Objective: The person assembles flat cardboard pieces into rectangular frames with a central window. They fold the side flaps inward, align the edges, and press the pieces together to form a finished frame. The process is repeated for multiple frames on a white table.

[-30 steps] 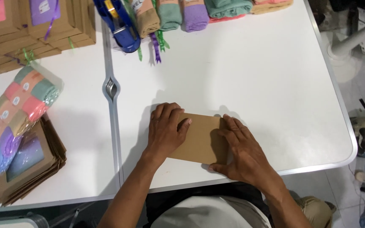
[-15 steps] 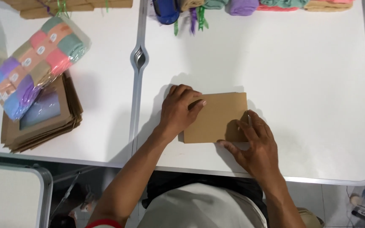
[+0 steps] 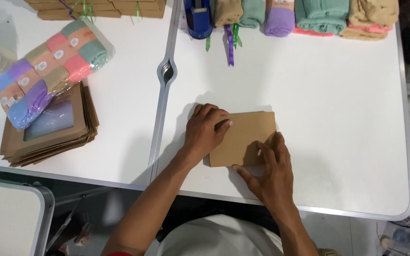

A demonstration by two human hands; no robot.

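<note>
Head view: brown cardboard sheet (image 3: 245, 137) lies flat at table (image 3: 338, 142) centre, both open hands pressing it.
Left hand (image 3: 206, 130) covers its 9 o'clock edge, right hand (image 3: 270, 171) its 5 o'clock corner; it looks light, thin, bendable, best lifted by an edge. Towel pack (image 3: 48, 68) at 10 o'clock.

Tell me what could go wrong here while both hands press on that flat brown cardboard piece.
The cardboard piece lies on smooth white table, so it might slide under the left hand and right hand. It also sits near the table's front edge, so a push toward the person could send it off.
</note>
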